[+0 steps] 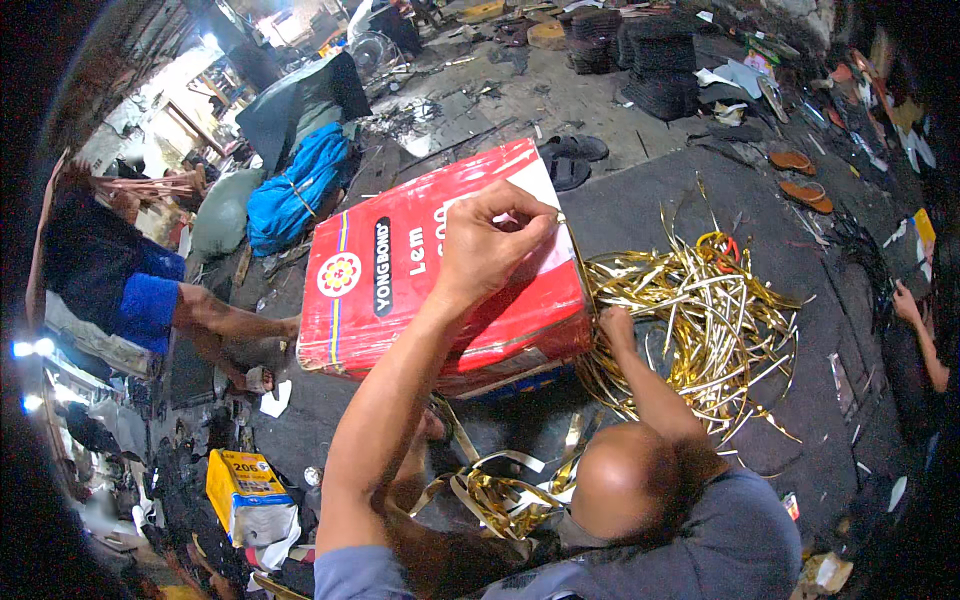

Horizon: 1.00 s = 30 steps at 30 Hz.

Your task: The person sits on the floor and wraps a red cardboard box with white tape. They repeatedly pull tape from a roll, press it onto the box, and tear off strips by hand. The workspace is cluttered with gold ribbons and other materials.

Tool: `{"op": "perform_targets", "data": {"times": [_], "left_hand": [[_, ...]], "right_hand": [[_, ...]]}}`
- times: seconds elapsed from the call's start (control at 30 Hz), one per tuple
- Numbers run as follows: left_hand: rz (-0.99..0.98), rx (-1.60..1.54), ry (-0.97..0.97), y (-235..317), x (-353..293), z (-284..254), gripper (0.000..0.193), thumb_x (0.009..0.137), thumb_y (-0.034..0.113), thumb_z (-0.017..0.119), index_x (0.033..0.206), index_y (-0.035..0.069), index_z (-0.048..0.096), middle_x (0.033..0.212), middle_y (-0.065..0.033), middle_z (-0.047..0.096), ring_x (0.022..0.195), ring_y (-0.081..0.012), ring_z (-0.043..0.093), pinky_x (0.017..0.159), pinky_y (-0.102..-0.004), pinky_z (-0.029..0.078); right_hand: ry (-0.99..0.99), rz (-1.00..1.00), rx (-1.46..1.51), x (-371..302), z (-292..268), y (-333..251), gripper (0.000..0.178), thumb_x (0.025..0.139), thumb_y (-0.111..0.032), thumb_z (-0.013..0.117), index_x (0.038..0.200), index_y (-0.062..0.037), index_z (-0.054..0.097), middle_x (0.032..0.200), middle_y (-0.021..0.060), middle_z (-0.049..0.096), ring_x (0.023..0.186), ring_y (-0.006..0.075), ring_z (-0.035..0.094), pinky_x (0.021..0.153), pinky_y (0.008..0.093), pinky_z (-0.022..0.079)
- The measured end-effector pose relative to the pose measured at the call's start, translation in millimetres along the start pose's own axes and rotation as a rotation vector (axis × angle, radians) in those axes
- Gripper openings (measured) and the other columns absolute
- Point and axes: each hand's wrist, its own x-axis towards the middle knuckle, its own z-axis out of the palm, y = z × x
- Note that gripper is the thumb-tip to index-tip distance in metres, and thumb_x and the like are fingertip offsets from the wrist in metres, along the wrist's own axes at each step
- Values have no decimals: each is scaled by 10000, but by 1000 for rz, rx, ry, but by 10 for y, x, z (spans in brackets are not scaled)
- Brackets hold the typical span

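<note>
A big red carton (410,300) wrapped in clear tape lies in front of me, its white end panel at the right. My left hand (495,235) is above the carton's top, thumb and forefinger pinched together close to its right edge; whatever they hold is too small to make out. Lower down, beside the carton's right side, my right hand (615,328) is closed at the edge of a loose heap of shiny gold strips (700,330), with strips at its fingers. More gold strips (500,495) lie near my bent knee.
A yellow-and-blue box (250,490) stands at lower left. Behind the carton are a blue bundle (295,190) and black sandals (572,160); brown sandals (802,182) lie far right. A co-worker's leg (225,318) reaches the carton's left side; another person's hand (908,305) shows at far right.
</note>
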Motion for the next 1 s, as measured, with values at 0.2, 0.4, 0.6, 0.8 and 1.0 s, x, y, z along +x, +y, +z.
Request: {"op": "perform_targets", "data": {"times": [0.2,0.4,0.6,0.8,1.0], "left_hand": [[94,160,3,-8,38,-85,43,846,55,789,874,22,797,852,-49,759,790,-108,698,725,-276,564],[114,87,2,-31,78,-81,67,858,48,785,920,35,809,876,-67,743,780,-128,690,686,-292,555],[410,327,-77,29,-71,-253,178,881,25,775,1054,60,802,932,-95,716,808,-204,705,695,-324,572],[528,294,-120,139,63,-109,240,853,-33,765,1069,68,796,977,-103,725,870,-232,725,740,-348,592],[508,462,-139,45,-176,-361,297,867,30,711,1156,66,766,1077,-111,727,988,-291,707,874,-403,598]], "right_hand": [[-86,108,-69,-164,23,262,360,888,-282,682,774,58,720,781,287,701,721,435,699,666,503,541],[-86,185,-81,-193,-60,312,331,879,-263,683,789,51,737,803,283,713,757,441,709,701,520,555],[-112,236,-104,-227,-24,366,304,870,-244,683,805,45,754,825,280,724,794,447,719,736,537,569],[-141,207,-238,-44,-195,841,261,846,-228,686,882,16,772,970,255,750,1028,452,719,894,544,578],[-196,350,-145,-238,-547,82,357,862,-229,702,1070,60,683,1174,322,701,1049,480,706,904,558,572]]}}
